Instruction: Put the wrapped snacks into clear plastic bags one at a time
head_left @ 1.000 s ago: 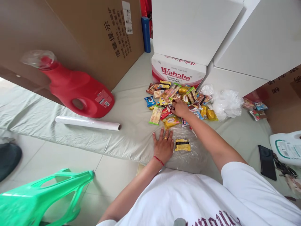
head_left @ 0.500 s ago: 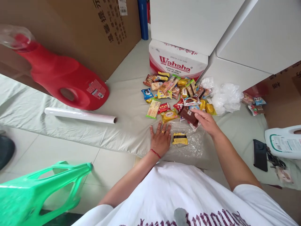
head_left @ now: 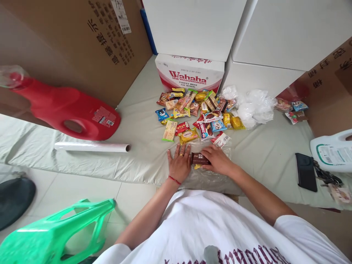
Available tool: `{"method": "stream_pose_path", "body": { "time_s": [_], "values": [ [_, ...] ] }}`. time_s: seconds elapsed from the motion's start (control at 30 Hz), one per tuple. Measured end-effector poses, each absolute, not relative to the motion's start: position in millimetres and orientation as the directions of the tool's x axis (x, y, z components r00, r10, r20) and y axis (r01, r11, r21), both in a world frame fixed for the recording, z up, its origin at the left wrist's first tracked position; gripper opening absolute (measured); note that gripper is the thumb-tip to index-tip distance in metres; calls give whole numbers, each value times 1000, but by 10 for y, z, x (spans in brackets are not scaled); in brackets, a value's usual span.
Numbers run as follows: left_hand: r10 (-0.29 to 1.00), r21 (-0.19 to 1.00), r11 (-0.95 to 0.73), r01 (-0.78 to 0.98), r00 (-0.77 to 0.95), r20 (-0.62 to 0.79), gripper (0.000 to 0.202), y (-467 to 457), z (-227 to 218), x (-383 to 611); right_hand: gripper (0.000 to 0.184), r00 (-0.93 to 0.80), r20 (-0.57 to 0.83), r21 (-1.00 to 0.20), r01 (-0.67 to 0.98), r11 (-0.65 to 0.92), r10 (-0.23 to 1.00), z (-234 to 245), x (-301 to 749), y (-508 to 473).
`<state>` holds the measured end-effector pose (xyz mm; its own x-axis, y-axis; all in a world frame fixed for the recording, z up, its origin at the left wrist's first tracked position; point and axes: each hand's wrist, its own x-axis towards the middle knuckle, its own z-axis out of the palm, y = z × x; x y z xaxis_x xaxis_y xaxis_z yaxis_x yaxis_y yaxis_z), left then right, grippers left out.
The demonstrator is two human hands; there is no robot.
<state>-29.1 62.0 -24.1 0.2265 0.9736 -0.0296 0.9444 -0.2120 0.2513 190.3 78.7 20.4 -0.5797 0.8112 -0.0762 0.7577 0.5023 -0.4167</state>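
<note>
In the head view my right hand (head_left: 218,160) grips a dark brown wrapped snack (head_left: 200,158) by its right end. That snack lies over a yellow wrapped snack (head_left: 197,166), of which only a small edge shows. Both are on a clear plastic bag (head_left: 217,178) spread near the front edge. My left hand (head_left: 179,162) rests flat on the left side of the bag, fingers spread, holding nothing. Just beyond my hands is a pile of wrapped snacks (head_left: 189,135) in yellow, red, blue and brown packets.
Behind the pile stands a white and red water carton (head_left: 189,75). Bunched clear bags (head_left: 255,108) lie right of it. At left are a red detergent bottle (head_left: 74,110), a white film roll (head_left: 92,147) and a green stool (head_left: 60,227). A black phone (head_left: 305,172) lies at right.
My right hand has brought the brown snack from the pile toward me and down over the yellow one on the bag. My left hand stays flat. The view has shifted somewhat.
</note>
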Motion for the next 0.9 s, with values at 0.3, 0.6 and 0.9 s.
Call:
{"method": "stream_pose_path", "body": {
  "time_s": [0.3,0.6,0.9],
  "values": [
    [977,220,-202,954,213,-26,56,621,-252,-277,55,-592,-86,-338,774,536,801,189,1884,675],
    [977,285,-199,938,214,-21,55,649,-259,-340,63,-503,-75,-349,822,450,861,97,1811,596],
    [936,408,-328,852,237,259,45,498,-317,-841,49,-626,101,-571,600,560,773,177,2344,-124]
  ]
}}
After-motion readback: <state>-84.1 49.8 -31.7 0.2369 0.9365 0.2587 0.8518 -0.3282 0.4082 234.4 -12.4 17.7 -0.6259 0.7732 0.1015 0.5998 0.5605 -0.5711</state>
